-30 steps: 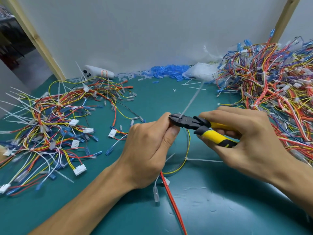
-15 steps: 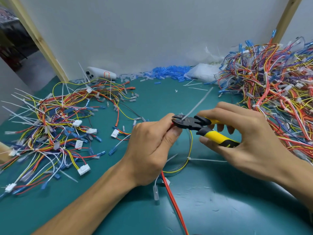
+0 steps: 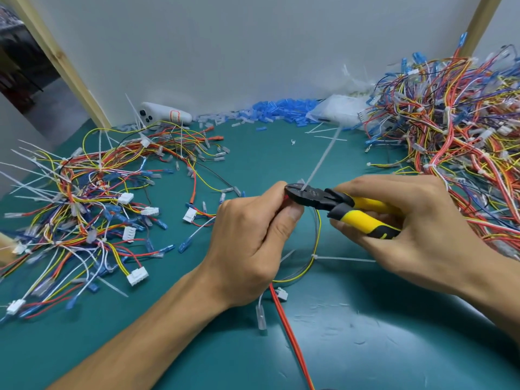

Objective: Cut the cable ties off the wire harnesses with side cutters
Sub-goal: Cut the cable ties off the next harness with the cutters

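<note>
We had the side cutters [image 3: 336, 203] set at a cable tie [image 3: 320, 161].
Our left hand [image 3: 253, 237] pinched a wire harness [image 3: 315, 249] between thumb and curled fingers, its wires trailing below the hand onto the green mat [image 3: 380, 333]. Our right hand [image 3: 416, 229] gripped the yellow handles, and the black tips sat just beyond the left thumb, at the foot of the white tie. A heap of harnesses [image 3: 92, 209] lay left of the left hand, a bigger heap [image 3: 455, 153] right of the right hand.

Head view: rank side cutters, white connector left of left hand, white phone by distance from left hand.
1. side cutters, tip at the left hand, right side.
2. white connector, just left of it.
3. white phone, far back-left.
</note>
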A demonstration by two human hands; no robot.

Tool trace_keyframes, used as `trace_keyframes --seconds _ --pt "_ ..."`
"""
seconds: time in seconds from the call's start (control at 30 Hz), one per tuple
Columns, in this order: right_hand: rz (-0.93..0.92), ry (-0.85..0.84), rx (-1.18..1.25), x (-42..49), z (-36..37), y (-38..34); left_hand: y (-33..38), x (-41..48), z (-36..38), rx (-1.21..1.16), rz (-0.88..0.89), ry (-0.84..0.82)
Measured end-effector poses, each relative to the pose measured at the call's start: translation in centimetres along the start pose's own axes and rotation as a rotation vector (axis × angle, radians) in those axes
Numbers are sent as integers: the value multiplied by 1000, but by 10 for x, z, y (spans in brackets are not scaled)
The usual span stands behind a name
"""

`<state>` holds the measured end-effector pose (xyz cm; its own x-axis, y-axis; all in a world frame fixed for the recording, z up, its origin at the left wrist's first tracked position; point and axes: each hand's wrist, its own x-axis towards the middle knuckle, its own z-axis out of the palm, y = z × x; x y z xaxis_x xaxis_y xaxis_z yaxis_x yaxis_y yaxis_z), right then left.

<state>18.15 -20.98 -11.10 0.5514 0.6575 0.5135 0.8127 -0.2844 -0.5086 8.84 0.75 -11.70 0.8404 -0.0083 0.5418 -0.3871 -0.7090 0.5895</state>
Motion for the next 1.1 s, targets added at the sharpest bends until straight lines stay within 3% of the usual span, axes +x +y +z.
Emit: trace_keyframes --seconds 0.27,0.5,0.7,1.1 --pt "36 -17 119 -1 1 -3 0 -1 1 -46 8 -3" --pt "22 5 -3 2 -5 -4 -1 1 1 -113 -14 16" --pt "155 74 104 1 -5 -4 -5 3 2 -242 -66 48" --pt "65 8 7 2 -2 -5 -1 3 -1 -124 -36 28"
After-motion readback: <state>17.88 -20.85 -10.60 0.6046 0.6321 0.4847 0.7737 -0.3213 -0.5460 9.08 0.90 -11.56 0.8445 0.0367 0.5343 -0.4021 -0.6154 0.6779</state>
